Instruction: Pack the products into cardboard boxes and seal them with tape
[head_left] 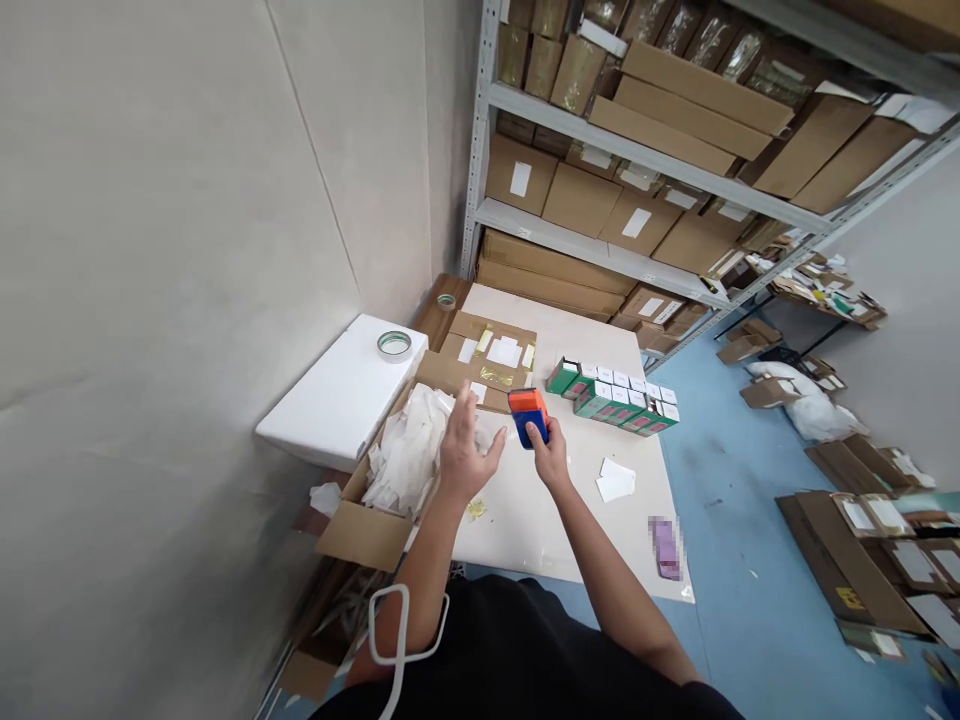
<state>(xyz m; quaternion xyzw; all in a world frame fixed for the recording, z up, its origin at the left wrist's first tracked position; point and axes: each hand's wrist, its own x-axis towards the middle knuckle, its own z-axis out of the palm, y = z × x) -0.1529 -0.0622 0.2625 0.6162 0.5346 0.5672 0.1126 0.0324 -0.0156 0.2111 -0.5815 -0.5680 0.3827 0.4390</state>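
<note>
Right of the open carton (367,537), the right hand (553,457) has its fingers pinching one orange-and-blue handheld device (529,413); steady handling probably needs firm thumb pressure. The left hand (462,461), fingers spread, looks empty. Beyond the carton: two tape rolls (394,355).
</note>
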